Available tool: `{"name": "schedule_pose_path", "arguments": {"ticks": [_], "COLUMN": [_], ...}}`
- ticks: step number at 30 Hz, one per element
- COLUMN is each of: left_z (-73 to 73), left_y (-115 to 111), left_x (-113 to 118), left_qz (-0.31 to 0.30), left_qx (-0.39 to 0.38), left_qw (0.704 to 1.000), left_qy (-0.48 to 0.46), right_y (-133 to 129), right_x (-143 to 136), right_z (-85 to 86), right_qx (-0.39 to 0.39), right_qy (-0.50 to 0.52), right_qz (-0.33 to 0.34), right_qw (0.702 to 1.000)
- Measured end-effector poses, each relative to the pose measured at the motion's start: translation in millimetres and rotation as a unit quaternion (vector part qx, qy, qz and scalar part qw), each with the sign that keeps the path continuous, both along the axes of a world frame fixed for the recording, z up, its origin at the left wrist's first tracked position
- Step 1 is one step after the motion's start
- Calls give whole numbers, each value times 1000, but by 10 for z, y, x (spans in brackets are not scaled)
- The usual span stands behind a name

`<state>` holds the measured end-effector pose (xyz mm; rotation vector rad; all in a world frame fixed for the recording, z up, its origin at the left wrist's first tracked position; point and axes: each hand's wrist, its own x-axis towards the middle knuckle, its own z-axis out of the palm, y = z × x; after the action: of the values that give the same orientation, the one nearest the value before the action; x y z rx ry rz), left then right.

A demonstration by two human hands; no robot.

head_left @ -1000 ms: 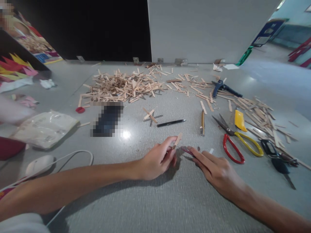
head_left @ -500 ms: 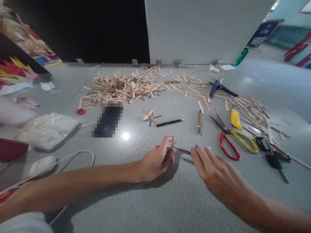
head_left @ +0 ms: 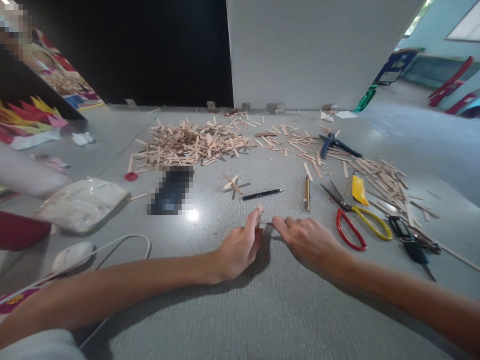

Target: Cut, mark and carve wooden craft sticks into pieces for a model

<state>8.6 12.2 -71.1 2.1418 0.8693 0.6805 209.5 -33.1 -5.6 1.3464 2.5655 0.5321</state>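
My left hand (head_left: 237,252) is closed in a pinch on a small wooden stick piece (head_left: 261,212), held just above the grey table. My right hand (head_left: 311,242) is wrapped round a slim maroon tool (head_left: 268,224), most of it covered by the fingers. Its thin tip points left and meets the stick piece or stops right beside it; I cannot tell which. Just beyond my hands lie a black pen (head_left: 262,195) and a few crossed wooden sticks (head_left: 233,186). A narrow gold-coloured piece (head_left: 308,194) lies past my right hand.
Scissors (head_left: 348,209) with red and yellow handles lie to the right, near a yellow object (head_left: 360,190) and dark-handled pliers (head_left: 330,144). A heap of wooden sticks (head_left: 195,142) spreads across the back. On the left are a blurred dark slab (head_left: 172,192), a plastic bag (head_left: 86,202) and a white mouse (head_left: 73,257).
My right hand has moved left and closer to my left hand, so less of the maroon tool shows. The view has shifted slightly.
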Motion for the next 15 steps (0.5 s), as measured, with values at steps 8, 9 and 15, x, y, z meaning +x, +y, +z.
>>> {"name": "schedule_pose_path", "arguments": {"ticks": [8,9,15], "left_z": [-70,-75,-92], "left_y": [-9,-9,-15], "left_x": [21,27,29], "left_qz": [-6,-7,6], "left_qx": [27,31,29], "left_qw": [999,999,998], "left_qy": [26,28,49], "right_y": [40,108,96], "right_x": [-11,32,7], "right_z": [-39,-58,-27], "right_qx": [26,3,3], "right_qy": [-34,-32,-26], "right_qz": [19,32,31], "right_qw": [999,999,999]}}
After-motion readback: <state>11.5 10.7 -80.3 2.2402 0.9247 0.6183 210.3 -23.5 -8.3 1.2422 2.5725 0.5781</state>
